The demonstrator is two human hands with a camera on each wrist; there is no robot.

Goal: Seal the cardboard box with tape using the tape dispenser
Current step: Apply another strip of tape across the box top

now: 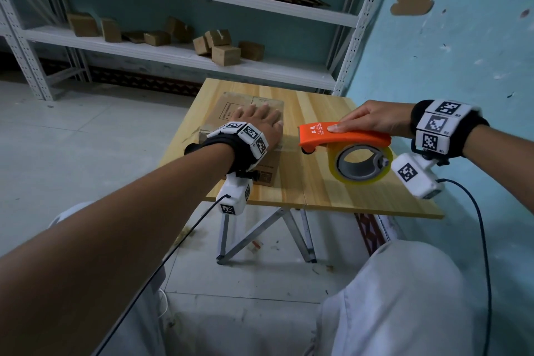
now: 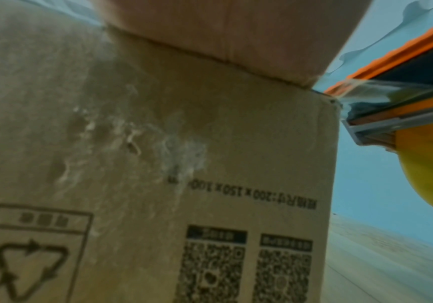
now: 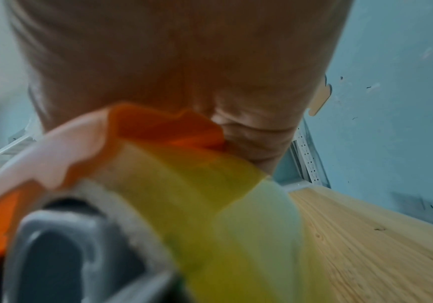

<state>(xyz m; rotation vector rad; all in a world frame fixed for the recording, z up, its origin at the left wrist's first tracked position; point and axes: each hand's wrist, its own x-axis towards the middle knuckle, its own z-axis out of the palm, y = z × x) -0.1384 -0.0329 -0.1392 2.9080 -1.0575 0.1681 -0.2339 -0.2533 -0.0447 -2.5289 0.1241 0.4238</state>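
Overhead, the left hand (image 1: 258, 121) lies flat, fingers straight, on the cardboard box (image 1: 228, 108) near the table's (image 1: 318, 188) left edge, while the right hand (image 1: 372, 120) grips the orange tape dispenser (image 1: 344, 136) just right of the box. At the left wrist, clear tape (image 2: 365, 90) runs from the dispenser to the box's top corner. At the right wrist, the palm wraps the dispenser's handle above the yellowish tape roll (image 3: 210, 205).

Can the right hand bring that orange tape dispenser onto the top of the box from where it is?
Probably yes. The right hand holds the tape dispenser beside the box, nothing between them; the left hand lies flat on its top, covering much of it.
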